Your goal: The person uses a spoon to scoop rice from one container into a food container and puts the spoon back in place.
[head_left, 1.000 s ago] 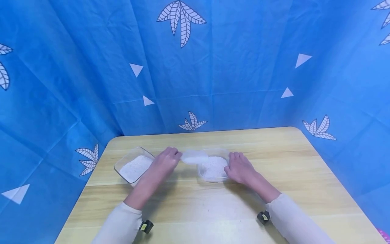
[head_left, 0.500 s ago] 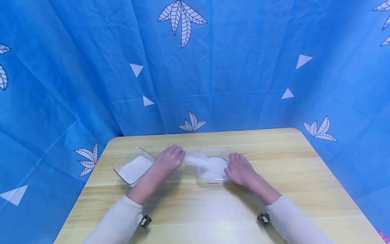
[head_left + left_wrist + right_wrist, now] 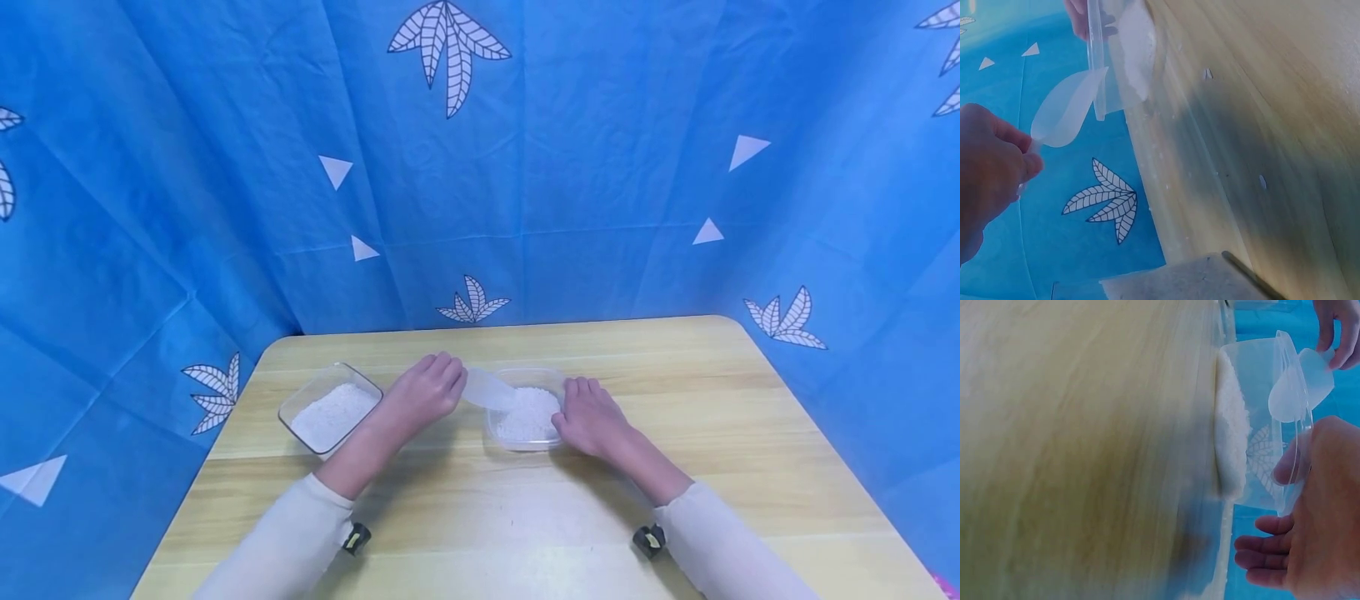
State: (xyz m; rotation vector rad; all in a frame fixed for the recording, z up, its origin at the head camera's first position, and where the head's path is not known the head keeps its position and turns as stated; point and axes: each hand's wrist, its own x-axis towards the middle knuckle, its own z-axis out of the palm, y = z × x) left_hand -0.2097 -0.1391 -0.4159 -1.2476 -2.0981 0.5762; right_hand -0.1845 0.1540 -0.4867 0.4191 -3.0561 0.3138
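White sleeves (image 3: 281,542) reach over the desk (image 3: 540,533). The left hand (image 3: 431,390) has its grip closed round the handle of a scoop (image 3: 1069,109); the clear bowl juts rightward from the fingers, tilted, its lip over the tub's left rim. At the tub (image 3: 1260,362), the right hand (image 3: 588,417) has a narrow grip on the right edge. White grains (image 3: 532,412) lie inside. A glass dish (image 3: 311,392) holds more, left of the left hand. Behind hangs a blue curtain (image 3: 600,167).
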